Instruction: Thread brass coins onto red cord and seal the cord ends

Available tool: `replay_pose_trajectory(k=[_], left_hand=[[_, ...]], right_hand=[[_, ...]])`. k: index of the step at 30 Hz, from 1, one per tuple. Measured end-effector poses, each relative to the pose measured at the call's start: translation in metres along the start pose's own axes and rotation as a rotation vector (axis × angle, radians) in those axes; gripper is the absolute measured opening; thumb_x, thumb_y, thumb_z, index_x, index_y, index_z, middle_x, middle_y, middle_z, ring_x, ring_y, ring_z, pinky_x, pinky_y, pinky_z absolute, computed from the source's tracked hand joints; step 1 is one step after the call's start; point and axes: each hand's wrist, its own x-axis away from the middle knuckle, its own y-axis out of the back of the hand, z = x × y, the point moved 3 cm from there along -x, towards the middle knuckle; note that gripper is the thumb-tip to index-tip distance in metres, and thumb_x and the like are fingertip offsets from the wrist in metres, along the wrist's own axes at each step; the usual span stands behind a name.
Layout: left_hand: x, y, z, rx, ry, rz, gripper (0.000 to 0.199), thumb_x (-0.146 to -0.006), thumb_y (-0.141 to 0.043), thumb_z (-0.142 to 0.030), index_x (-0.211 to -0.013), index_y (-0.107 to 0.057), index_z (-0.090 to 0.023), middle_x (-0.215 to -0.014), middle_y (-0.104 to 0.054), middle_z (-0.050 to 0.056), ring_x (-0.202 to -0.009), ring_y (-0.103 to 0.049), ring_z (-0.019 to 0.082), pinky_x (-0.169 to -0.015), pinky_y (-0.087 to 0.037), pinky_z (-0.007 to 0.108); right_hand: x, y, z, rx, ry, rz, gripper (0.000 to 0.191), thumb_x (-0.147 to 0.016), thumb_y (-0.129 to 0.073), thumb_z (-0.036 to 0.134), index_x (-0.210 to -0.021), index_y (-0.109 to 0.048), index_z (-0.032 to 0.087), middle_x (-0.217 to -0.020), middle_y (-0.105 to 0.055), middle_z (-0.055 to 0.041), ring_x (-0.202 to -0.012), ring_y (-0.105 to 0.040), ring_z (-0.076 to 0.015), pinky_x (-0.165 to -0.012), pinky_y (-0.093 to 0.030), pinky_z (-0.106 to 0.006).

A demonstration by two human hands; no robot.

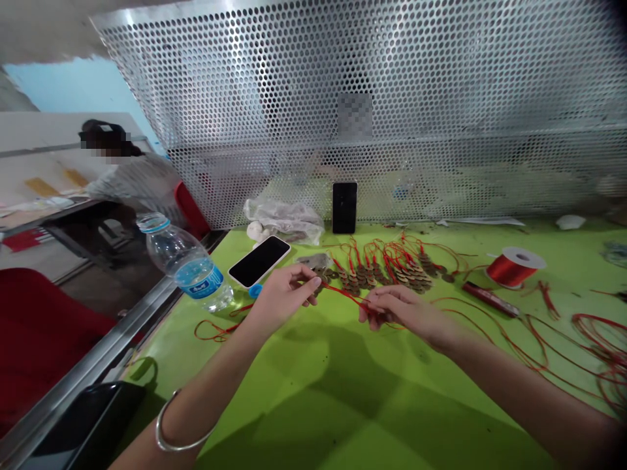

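A red cord [345, 293] stretches between my two hands above the green table [313, 391]. My left hand [289, 294] pinches its left end between thumb and fingers, close to some coins. My right hand [399, 312] is closed on the cord's other end, its fingertips bent around it. Just behind my hands lies a row of coin strings [409, 274] with red cord loops. Long loose red cord [519, 346] runs to the right of my right hand.
A water bottle [189, 264], a flat phone [259, 261] and a plastic bag [289, 220] are at the left. An upright phone [345, 207] stands by the perforated metal screen [294, 98]. A red spool [512, 267] and a dark red stick [490, 300] lie right. A person sits beyond, left.
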Motion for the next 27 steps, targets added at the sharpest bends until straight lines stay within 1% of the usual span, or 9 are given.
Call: replay_pose_trajectory(k=[7, 11, 14, 17, 23, 27], left_hand=[[0.0, 0.0, 0.001, 0.016, -0.007, -0.014, 0.018, -0.069, -0.066, -0.031, -0.066, -0.057, -0.015, -0.052, -0.058, -0.002, -0.049, -0.059, 0.011, -0.049, -0.046, 0.02], [-0.001, -0.001, 0.003, 0.038, -0.012, -0.019, 0.018, -0.069, -0.066, -0.031, -0.067, -0.058, -0.015, -0.053, -0.058, -0.002, -0.049, -0.059, 0.011, -0.048, -0.046, 0.02], [-0.001, -0.001, 0.004, 0.052, -0.023, -0.034, 0.019, -0.069, -0.067, -0.032, -0.067, -0.058, -0.015, -0.052, -0.058, -0.002, -0.048, -0.059, 0.011, -0.048, -0.046, 0.02], [-0.001, -0.002, 0.005, 0.059, -0.024, -0.037, 0.018, -0.069, -0.067, -0.032, -0.067, -0.058, -0.016, -0.051, -0.057, -0.002, -0.047, -0.059, 0.011, -0.047, -0.046, 0.02], [-0.003, -0.002, 0.006, 0.059, -0.023, -0.053, 0.018, -0.07, -0.066, -0.032, -0.069, -0.058, -0.016, -0.051, -0.058, -0.002, -0.047, -0.058, 0.01, -0.046, -0.046, 0.02], [-0.001, -0.003, 0.005, 0.051, -0.011, -0.055, 0.018, -0.069, -0.066, -0.032, -0.069, -0.058, -0.016, -0.051, -0.058, -0.002, -0.046, -0.058, 0.011, -0.047, -0.047, 0.021]], right_hand=[[0.0, 0.0, 0.002, 0.028, -0.017, 0.009, 0.021, -0.068, -0.053, 0.034, -0.058, -0.062, 0.018, -0.067, -0.063, -0.0041, -0.06, -0.055, -0.0122, -0.064, -0.046, -0.027], [0.001, -0.001, 0.001, 0.045, -0.038, 0.067, 0.023, -0.069, -0.051, 0.034, -0.057, -0.062, 0.018, -0.065, -0.063, -0.0039, -0.061, -0.056, -0.0129, -0.063, -0.046, -0.027], [0.002, -0.002, -0.001, 0.051, -0.062, 0.1, 0.025, -0.071, -0.05, 0.034, -0.056, -0.06, 0.018, -0.066, -0.063, -0.0037, -0.061, -0.056, -0.0125, -0.064, -0.046, -0.027], [0.003, -0.002, 0.001, 0.061, -0.073, 0.093, 0.026, -0.071, -0.049, 0.035, -0.054, -0.057, 0.017, -0.066, -0.063, -0.004, -0.06, -0.055, -0.0123, -0.063, -0.046, -0.027], [0.006, 0.0, 0.007, 0.114, -0.069, 0.092, 0.026, -0.071, -0.049, 0.036, -0.054, -0.055, 0.017, -0.06, -0.058, -0.0031, -0.058, -0.053, -0.0122, -0.063, -0.045, -0.027], [0.008, 0.005, 0.011, 0.153, -0.037, 0.069, 0.026, -0.073, -0.048, 0.034, -0.055, -0.057, 0.018, -0.063, -0.059, -0.0033, -0.061, -0.055, -0.0129, -0.066, -0.045, -0.027]])
